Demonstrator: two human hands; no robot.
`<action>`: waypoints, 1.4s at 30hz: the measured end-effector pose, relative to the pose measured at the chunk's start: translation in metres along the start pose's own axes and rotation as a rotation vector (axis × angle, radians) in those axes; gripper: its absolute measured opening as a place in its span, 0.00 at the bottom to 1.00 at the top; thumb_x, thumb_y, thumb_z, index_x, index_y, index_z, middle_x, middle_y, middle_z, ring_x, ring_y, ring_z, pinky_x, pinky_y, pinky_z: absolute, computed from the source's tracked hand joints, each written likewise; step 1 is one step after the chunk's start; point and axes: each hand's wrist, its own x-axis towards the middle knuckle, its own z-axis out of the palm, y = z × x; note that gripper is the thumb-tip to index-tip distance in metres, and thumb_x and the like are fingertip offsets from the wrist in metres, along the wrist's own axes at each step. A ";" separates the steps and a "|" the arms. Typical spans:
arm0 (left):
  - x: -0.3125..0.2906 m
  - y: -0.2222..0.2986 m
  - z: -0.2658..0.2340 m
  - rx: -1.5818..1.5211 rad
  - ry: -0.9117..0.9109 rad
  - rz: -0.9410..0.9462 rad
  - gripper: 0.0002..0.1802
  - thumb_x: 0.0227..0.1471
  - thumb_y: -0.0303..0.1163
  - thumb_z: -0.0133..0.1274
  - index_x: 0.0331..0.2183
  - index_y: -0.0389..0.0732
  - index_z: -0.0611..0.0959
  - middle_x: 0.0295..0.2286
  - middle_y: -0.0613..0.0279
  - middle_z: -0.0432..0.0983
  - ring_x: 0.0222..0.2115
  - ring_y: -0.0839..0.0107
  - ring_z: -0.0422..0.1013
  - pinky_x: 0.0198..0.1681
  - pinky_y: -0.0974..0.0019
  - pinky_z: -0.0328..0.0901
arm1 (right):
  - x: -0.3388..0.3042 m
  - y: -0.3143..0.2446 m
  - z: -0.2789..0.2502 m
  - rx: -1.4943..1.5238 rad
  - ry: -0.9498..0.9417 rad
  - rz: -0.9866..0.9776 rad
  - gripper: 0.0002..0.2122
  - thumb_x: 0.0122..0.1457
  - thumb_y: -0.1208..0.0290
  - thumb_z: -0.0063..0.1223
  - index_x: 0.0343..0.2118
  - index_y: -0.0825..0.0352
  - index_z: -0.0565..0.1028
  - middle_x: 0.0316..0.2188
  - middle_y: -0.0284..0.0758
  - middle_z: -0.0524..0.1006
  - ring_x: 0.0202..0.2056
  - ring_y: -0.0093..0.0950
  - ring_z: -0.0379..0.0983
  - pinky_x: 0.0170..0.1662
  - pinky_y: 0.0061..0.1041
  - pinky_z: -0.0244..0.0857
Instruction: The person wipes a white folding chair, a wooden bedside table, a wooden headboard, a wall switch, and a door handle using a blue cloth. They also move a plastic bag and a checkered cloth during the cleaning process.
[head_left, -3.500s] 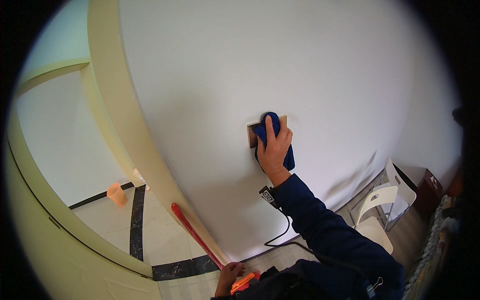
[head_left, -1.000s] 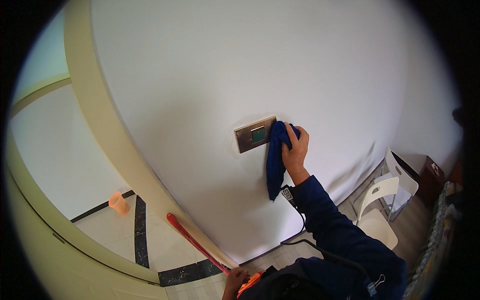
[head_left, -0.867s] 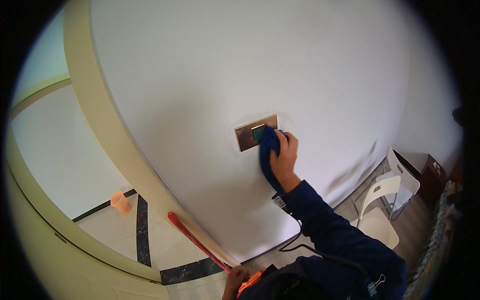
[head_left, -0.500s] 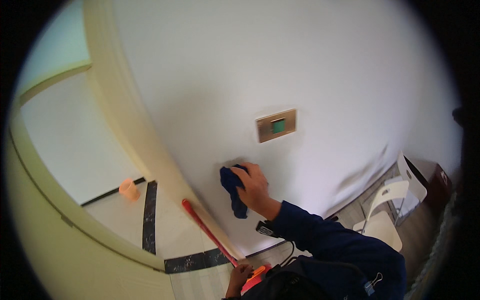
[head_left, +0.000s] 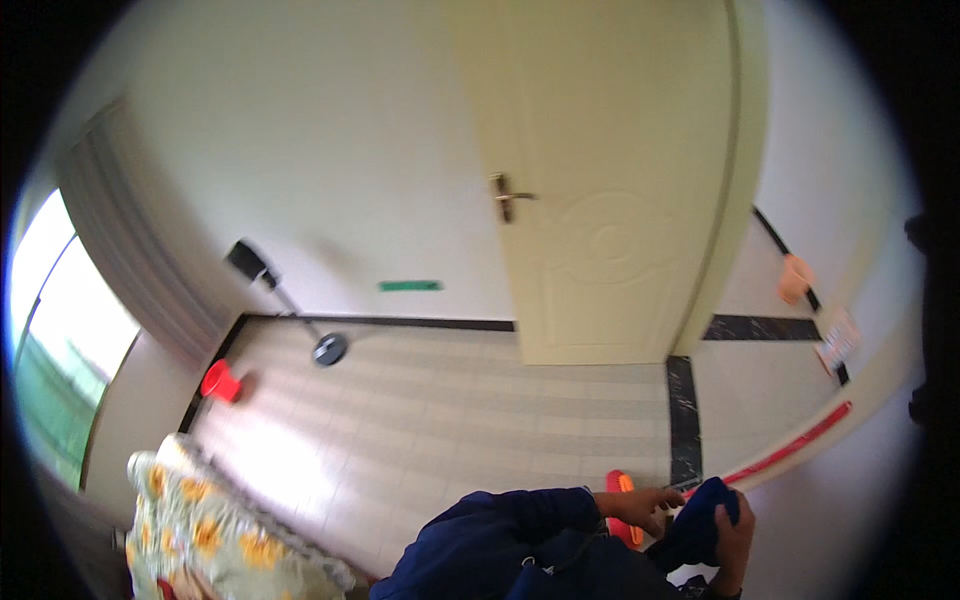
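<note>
A dark blue cloth (head_left: 705, 508) is bunched in my right hand (head_left: 738, 535), low at the right of the view, with the thumb and fingers closed on it. Just to its left, my left hand (head_left: 648, 506) reaches toward the cloth with fingers apart; whether it touches the cloth I cannot tell. A long red handle (head_left: 790, 452) slants up and right from beside my hands along the wall. Behind my left hand lies a red and orange thing (head_left: 622, 490) on the floor, partly covered by my hand and sleeve.
A cream door (head_left: 610, 150) with a metal handle stands ahead. Left of it are a dark stand with a round base (head_left: 328, 348), a red bucket (head_left: 221, 382) and a flowered bedspread (head_left: 215, 530). Past the doorway, an orange bin (head_left: 795, 278) sits by a wall.
The view has swung left from the wall with the switch plate to the door and room. My right hand has come off the wall with the cloth, down beside my left hand.
</note>
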 end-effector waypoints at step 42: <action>-0.437 -0.152 -0.380 -0.067 1.163 -0.226 0.10 0.51 0.33 0.54 0.31 0.35 0.80 0.25 0.63 0.77 0.26 0.76 0.73 0.30 0.72 0.66 | 0.297 -0.153 0.480 0.780 -0.301 0.216 0.17 0.54 0.68 0.56 0.41 0.78 0.72 0.32 0.41 0.78 0.30 0.31 0.77 0.34 0.26 0.72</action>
